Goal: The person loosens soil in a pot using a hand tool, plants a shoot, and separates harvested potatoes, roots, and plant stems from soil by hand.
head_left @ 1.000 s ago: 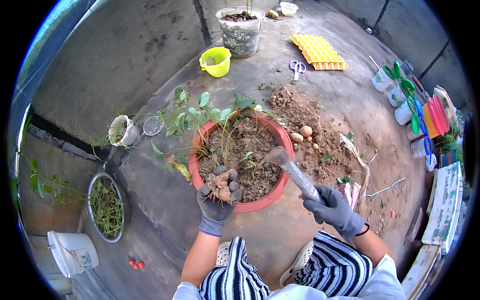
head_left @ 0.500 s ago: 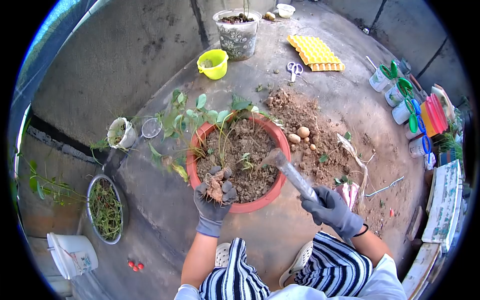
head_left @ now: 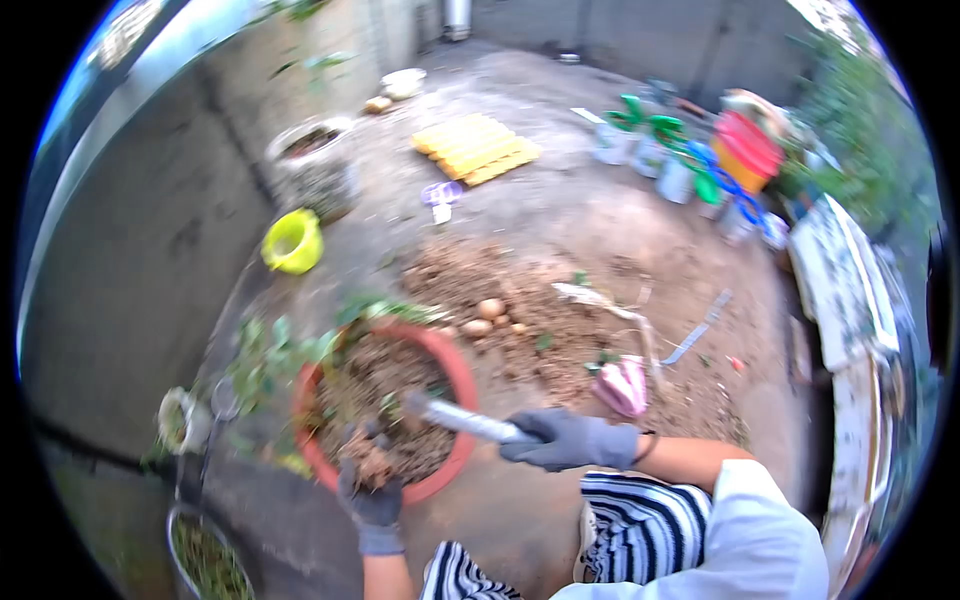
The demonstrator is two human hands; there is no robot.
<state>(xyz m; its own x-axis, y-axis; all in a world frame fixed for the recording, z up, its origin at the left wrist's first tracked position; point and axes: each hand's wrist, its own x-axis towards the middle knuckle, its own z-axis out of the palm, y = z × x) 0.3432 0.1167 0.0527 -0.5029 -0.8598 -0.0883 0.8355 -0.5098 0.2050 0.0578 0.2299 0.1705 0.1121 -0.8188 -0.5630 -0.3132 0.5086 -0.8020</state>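
Grey gloves cover both of my hands. My left hand (head_left: 374, 508) is closed around a knobbly brown root clump (head_left: 367, 460) at the near rim of the terracotta-coloured pot (head_left: 460, 378). Soil fills this pot, and leafy stems (head_left: 268, 352) hang over its left side. In my right hand (head_left: 568, 438) is a hand tool (head_left: 472, 423) with a pale grey shaft; its brown end points left over the soil, and blur hides its exact shape. Beyond the pot, several round tan tubers, potato-like, (head_left: 490, 308) lie on loose soil (head_left: 450, 268).
Purple-handled scissors (head_left: 441, 200) lie near yellow egg trays (head_left: 475, 148). A lime bucket (head_left: 293, 242) and a planted tub (head_left: 318, 180) stand by the left wall. Lidded tubs (head_left: 675, 180) line the right. A pink-and-white striped item (head_left: 622, 386) rests beside my right hand.
My view has swung to the right, so the pot appears further left and the picture is blurred. Both hands keep their hold on the root clump and the tool.
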